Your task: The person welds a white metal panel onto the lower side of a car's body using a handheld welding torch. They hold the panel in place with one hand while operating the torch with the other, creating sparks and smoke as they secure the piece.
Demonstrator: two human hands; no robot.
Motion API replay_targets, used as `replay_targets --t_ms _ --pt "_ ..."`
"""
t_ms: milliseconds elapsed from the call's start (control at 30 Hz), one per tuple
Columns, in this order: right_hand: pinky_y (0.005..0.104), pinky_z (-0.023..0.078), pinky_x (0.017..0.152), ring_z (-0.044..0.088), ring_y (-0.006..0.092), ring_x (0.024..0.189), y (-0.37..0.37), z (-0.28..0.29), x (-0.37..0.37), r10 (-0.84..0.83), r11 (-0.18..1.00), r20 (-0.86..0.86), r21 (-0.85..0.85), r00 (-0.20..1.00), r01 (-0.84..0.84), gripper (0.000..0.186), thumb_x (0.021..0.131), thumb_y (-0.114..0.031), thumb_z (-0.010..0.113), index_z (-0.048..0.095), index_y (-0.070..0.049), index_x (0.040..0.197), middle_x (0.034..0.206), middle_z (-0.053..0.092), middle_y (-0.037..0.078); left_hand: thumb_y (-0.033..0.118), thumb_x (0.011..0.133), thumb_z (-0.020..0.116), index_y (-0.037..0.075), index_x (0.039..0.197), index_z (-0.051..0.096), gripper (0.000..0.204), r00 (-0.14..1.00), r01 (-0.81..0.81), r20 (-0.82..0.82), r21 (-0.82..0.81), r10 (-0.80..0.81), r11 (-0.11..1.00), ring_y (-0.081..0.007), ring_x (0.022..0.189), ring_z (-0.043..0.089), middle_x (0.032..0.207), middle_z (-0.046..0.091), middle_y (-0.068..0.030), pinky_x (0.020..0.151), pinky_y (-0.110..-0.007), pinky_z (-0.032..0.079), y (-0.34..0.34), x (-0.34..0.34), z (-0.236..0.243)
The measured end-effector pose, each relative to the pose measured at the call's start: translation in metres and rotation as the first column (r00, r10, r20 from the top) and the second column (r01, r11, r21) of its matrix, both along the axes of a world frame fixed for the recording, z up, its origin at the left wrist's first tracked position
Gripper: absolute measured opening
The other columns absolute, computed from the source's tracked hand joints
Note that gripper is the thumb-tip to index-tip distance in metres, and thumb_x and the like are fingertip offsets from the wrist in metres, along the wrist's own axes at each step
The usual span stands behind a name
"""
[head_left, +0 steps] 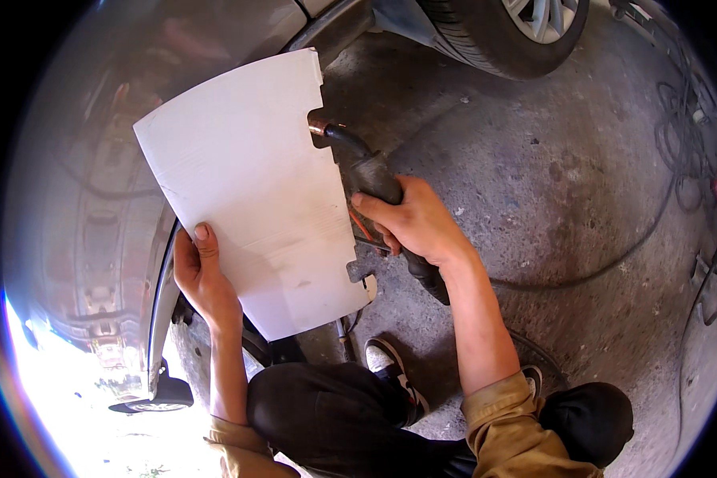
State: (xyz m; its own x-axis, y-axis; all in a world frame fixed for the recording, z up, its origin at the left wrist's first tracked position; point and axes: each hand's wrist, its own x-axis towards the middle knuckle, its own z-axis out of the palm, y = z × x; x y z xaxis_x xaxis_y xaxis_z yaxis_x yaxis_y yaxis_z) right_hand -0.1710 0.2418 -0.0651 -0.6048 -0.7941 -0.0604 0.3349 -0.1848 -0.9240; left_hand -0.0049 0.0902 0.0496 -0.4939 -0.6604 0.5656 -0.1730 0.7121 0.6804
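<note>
My left hand (205,275) grips the lower left edge of a white cardboard sheet (247,191), thumb on its face and fingers behind. Notches run along the sheet's right edge. In my right hand (418,223) is a black MIG welding torch (378,177), my fingers wrapped round its handle. The torch's bent neck points up and left, and its copper-coloured nozzle (317,127) sits at a notch in the sheet's edge. Whether the nozzle touches the sheet I cannot tell. The sheet hides part of the car's side behind it.
A grey car body (95,159) fills the left, with a wheel (510,36) at the top. A dark cable (581,280) crosses the concrete floor (566,183) to coiled cables (681,127) at the right. A screwdriver-like tool (345,341) lies by my shoe (390,370).
</note>
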Motion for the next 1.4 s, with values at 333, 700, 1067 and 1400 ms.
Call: replay_targets --t_ms 333,700,1067,1400 --pt "0.0265 0.037 0.041 0.048 0.0084 0.042 0.002 0.006 0.000 0.047 0.998 -0.023 0.048 0.999 -0.046 0.033 0.089 -0.028 0.068 0.054 -0.004 0.071 0.053 0.049 -0.001 0.031 0.099 0.055 -0.003 0.108 0.059 0.036 0.999 -0.030 0.044 0.023 0.029 0.999 -0.0096 0.083 0.052 0.091 0.062 -0.0044 0.075 -0.024 0.042 0.000 0.004 0.004" --pt "0.0265 0.036 0.040 0.047 0.0087 0.042 0.003 -0.001 0.000 -0.001 1.000 0.052 -0.008 0.999 0.001 0.038 0.086 -0.031 0.071 0.052 -0.004 0.068 0.055 0.050 0.000 0.033 0.098 0.057 -0.002 0.105 0.059 0.035 0.988 -0.114 -0.096 0.052 0.119 0.992 -0.0110 0.081 0.053 0.088 0.061 -0.0049 0.072 -0.025 0.042 -0.004 0.024 0.019" --pt "0.0273 0.036 0.039 0.047 0.0093 0.041 0.000 0.000 -0.002 0.030 0.999 0.022 -0.013 0.999 -0.029 0.040 0.087 -0.032 0.070 0.053 -0.004 0.064 0.051 0.048 0.001 0.035 0.098 0.056 -0.001 0.101 0.060 0.036 0.989 -0.120 -0.082 0.064 0.125 0.991 -0.0099 0.079 0.052 0.085 0.060 -0.0034 0.071 -0.024 0.042 -0.004 0.015 0.012" --pt "0.0272 0.037 0.040 0.047 0.0091 0.041 -0.002 0.000 -0.001 0.013 1.000 0.005 0.006 1.000 -0.013 0.037 0.087 -0.030 0.070 0.055 -0.002 0.068 0.053 0.049 0.001 0.033 0.098 0.057 0.000 0.096 0.060 0.034 0.998 -0.060 0.000 0.059 0.060 0.996 -0.0070 0.073 0.047 0.081 0.058 -0.0004 0.069 -0.021 0.039 0.000 0.008 0.005"
